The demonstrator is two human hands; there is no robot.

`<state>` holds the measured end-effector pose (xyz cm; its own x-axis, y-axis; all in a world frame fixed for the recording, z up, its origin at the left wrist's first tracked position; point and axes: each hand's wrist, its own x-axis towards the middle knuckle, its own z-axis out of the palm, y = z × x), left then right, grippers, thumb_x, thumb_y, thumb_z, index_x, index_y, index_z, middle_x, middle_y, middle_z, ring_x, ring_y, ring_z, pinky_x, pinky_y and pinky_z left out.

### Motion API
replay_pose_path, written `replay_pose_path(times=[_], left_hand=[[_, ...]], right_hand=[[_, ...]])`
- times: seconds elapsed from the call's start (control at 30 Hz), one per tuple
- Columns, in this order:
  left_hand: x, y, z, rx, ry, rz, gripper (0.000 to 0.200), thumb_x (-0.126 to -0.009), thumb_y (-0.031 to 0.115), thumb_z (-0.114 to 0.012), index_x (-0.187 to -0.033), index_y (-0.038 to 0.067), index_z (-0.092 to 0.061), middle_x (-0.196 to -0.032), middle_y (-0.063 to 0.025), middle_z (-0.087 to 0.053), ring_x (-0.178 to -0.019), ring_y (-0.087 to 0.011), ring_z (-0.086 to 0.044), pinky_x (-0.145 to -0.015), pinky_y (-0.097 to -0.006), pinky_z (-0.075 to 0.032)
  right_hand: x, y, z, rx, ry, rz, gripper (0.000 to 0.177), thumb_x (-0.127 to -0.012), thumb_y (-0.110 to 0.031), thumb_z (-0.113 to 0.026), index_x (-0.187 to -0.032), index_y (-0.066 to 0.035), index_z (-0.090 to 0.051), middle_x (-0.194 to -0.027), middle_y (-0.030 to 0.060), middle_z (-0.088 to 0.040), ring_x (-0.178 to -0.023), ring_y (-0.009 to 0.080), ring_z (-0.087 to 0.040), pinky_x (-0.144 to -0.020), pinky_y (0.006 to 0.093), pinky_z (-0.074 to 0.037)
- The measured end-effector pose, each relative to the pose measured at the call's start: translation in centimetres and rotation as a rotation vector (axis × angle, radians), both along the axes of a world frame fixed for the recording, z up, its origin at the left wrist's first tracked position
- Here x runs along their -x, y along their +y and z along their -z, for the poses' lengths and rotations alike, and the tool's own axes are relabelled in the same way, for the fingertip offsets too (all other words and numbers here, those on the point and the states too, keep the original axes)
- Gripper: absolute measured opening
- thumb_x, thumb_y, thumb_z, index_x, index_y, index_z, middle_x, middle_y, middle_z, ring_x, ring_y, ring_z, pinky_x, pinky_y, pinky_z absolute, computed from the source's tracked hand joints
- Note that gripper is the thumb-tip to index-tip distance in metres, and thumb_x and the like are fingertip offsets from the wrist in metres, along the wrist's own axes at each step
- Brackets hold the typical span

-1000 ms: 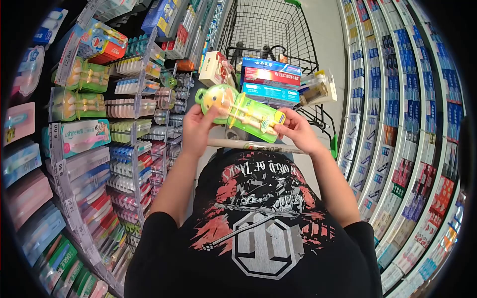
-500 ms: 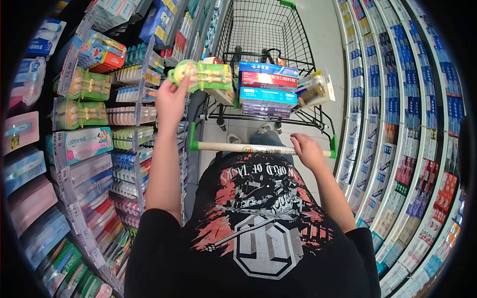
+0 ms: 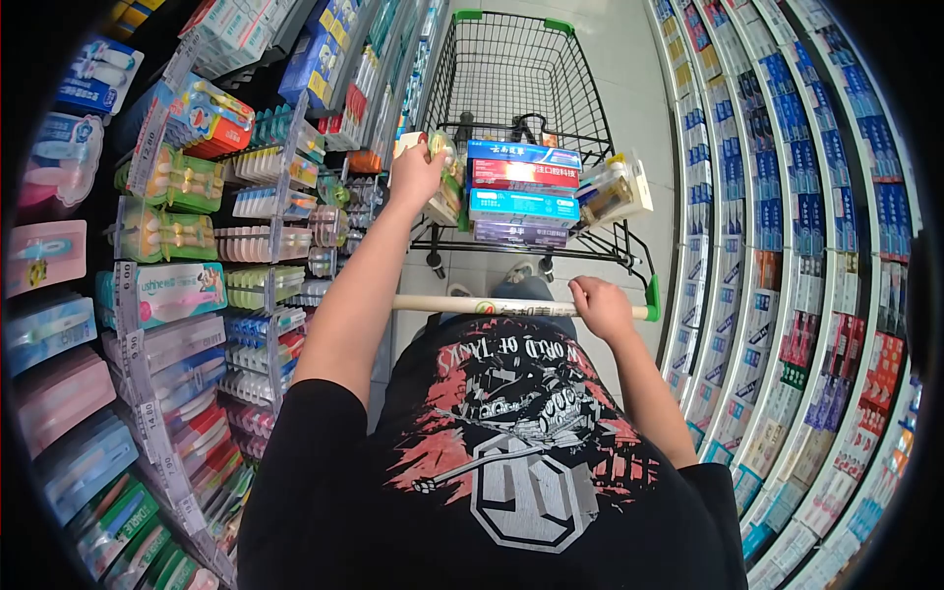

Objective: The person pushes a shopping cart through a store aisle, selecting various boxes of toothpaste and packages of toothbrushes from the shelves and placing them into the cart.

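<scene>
My left hand (image 3: 415,172) is at the near left corner of the shopping cart (image 3: 516,61), its fingers closed on a green and yellow toothbrush pack (image 3: 450,162). Much of the pack is hidden behind my hand and beside a pale box. Just to the right of it stands a stack of toothpaste boxes (image 3: 523,177) in blue, red, light blue and purple. My right hand (image 3: 602,310) is curled round the right part of the cart handle (image 3: 531,307), near its green end piece.
On the left, a rack holds hanging toothbrush packs (image 3: 175,228) and price strips. Shelves of boxed toothpaste (image 3: 787,197) line the right side. A clear pack with brown contents (image 3: 615,190) leans at the cart's right. My shoes show below the cart.
My left hand has carried the toothbrush pack from beside the rack, rightward and into the cart next to the boxes. My right hand stays on the handle.
</scene>
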<state>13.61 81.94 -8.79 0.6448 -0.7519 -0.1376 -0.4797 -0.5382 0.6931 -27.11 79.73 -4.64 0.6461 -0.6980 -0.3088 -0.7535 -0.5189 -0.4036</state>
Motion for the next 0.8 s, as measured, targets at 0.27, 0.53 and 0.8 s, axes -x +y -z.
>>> replay_pose_path(times=[0.27,0.53,0.8], left_hand=[[-0.5,-1.3,-1.0,-0.062,-0.067,0.009,0.041,-0.09,0.042,-0.077,-0.091,0.001,-0.075,-0.086,-0.0192,-0.075,-0.085,-0.0359,-0.074,-0.076,-0.0463,-0.058],[0.1,-0.6,-2.1,-0.258,-0.237,0.067,0.048,-0.091,0.049,-0.075,-0.079,0.003,-0.076,-0.078,-0.0181,-0.075,-0.079,-0.0343,-0.075,-0.072,-0.0464,-0.06],[3.6,7.8,-5.6,-0.044,-0.154,0.053,0.05,-0.099,0.047,-0.064,-0.075,0.003,-0.07,-0.072,-0.0179,-0.07,-0.07,-0.0394,-0.07,-0.063,-0.0488,-0.054]], right_hand=[[0.0,0.1,-0.1,0.014,-0.014,0.015,0.034,-0.102,-0.035,-0.055,-0.088,-0.007,-0.068,-0.087,0.0149,-0.072,-0.08,0.0402,-0.069,-0.073,0.0536,-0.054],[-0.2,0.2,-0.3,0.025,-0.028,0.021,0.032,-0.102,-0.034,-0.056,-0.087,-0.007,-0.068,-0.085,0.015,-0.071,-0.079,0.0403,-0.069,-0.072,0.0532,-0.054],[-0.2,0.2,-0.7,0.008,-0.021,0.041,0.034,-0.102,-0.035,-0.056,-0.086,-0.008,-0.068,-0.086,0.0148,-0.072,-0.08,0.0399,-0.069,-0.073,0.0531,-0.054]])
